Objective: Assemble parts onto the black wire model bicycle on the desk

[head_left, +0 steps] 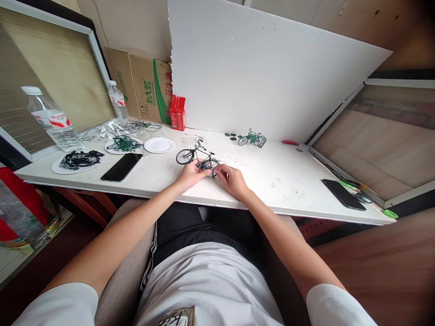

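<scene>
A small black model bicycle (198, 154) is held just over the front middle of the white table (251, 192), its front wheel to the left. My left hand (191, 174) grips it low on the frame, near the pedals and rear wheel. At the rear wheel, the fingers of my right hand (233, 179) are pinched together; whether they hold the wheel's edge or a tiny part there is too small to tell. Behind the hands, a green model bicycle (251, 138) stands on the table with a few small dark pieces (233, 137) beside it.
Paper plates with black parts (81, 159) and green parts (124, 143) lie left, beside a bare white plate (159, 145) and a phone (122, 167). Water bottles (56, 122) and a red box (178, 113) stand behind. Another phone (343, 194) lies right.
</scene>
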Available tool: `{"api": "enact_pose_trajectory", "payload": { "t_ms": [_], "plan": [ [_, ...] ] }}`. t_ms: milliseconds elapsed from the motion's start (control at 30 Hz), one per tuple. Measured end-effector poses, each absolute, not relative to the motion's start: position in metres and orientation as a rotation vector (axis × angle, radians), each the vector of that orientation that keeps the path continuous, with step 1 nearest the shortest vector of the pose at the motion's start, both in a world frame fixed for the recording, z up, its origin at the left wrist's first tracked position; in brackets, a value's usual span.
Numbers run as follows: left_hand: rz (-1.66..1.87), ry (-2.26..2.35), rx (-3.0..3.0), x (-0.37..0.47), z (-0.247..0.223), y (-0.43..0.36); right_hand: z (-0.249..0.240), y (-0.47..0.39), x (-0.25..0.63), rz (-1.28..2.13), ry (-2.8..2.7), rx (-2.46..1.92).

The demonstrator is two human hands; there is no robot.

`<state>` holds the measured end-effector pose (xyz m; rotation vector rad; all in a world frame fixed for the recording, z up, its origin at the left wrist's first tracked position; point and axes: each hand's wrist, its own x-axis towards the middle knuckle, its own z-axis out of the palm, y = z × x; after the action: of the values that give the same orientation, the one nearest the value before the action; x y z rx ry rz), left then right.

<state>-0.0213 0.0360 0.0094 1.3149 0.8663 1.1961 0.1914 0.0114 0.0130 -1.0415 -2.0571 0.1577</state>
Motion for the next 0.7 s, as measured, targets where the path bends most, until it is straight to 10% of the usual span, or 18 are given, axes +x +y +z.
{"api": "enact_pose_trajectory", "payload": {
  "t_ms": [700],
  "plan": [
    [1.226, 0.977, 1.527, -0.0216, 0.015, 0.0309, 0.016, 0.013, 0.1909, 0.405, -1.936, -1.048]
  ]
}}
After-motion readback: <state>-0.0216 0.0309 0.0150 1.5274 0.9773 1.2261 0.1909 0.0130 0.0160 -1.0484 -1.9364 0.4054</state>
